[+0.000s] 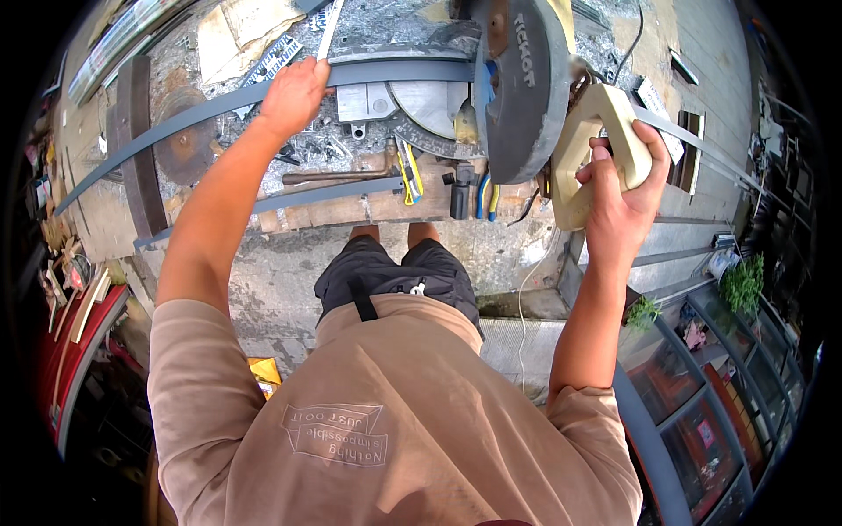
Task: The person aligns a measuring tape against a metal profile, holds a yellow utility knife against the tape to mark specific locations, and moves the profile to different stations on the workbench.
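Observation:
My left hand (294, 98) is closed over a long grey metal bar (197, 114), which lies across the bench and runs under the guard of a chop saw (535, 105). A pale narrow strip (332, 26) sticks up from beside that hand's fingers; whether they grip it too I cannot tell. My right hand (618, 188) is wrapped around the saw's cream D-shaped handle (568, 195). The bar lies along the back of the saw's metal base (364, 103). The blade's cutting edge is hidden behind the dark guard.
Along the bench's near edge lie a hammer (346, 175), a yellow utility knife (410, 175), pliers (488, 195) and a shorter grey bar (324, 195). A round cutting disc (182, 140) rests beside a dark metal beam (140, 158). A pale cable (523, 307) hangs to the ground.

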Demonstrator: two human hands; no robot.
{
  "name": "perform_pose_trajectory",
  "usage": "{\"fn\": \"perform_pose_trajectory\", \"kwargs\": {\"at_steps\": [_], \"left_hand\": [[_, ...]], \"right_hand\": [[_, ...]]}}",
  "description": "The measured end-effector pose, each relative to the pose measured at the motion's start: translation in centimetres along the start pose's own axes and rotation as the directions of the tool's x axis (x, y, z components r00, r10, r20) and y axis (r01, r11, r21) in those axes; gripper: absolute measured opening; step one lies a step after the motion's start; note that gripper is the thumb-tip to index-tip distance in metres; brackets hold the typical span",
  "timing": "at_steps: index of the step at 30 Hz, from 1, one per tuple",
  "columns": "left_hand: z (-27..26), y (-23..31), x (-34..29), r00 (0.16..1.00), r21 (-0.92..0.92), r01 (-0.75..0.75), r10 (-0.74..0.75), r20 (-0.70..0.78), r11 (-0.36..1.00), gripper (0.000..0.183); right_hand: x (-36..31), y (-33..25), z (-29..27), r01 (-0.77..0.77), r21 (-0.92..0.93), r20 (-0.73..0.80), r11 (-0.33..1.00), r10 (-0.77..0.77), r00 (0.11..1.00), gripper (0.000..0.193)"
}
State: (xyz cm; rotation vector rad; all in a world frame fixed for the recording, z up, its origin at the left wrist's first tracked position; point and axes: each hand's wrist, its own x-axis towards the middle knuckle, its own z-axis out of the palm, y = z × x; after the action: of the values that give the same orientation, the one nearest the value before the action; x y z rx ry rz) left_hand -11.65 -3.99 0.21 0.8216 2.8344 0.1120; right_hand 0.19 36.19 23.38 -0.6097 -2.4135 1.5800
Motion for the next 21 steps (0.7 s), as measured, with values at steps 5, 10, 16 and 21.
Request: {"fn": "perform_pose_trajectory", "kwargs": {"at_steps": [5,10,16,21], "left_hand": [[0.12,-0.03,0.12,1.000,-0.017,-0.004,0.003,-0.016,1.000,0.033],[0.37,-0.22,0.16,1.000,-0.029,-0.011,0.010,-0.025,1.000,0.035],[0.24,-0.11,0.10,0.999,-0.045,-0.011,0.009,-0.044,0.999,0.035],[0.18,0.07,0.06,0.999,-0.040,-0.007,0.005,-0.048,0.999,0.035]], "right_hand": [[0.01,-0.03,-0.12,-0.012,0.000,0.003,1.000,0.012,1.000,0.046],[0.00,-0.13,-0.03,-0.007,-0.012,-0.007,1.000,0.007,1.000,0.046],[-0.04,0.00,0.03,-0.002,0.000,-0.008,1.000,0.002,1.000,0.046],[-0.24,0.10,0.15,-0.011,-0.003,-0.023,1.000,0.011,1.000,0.046]]}}
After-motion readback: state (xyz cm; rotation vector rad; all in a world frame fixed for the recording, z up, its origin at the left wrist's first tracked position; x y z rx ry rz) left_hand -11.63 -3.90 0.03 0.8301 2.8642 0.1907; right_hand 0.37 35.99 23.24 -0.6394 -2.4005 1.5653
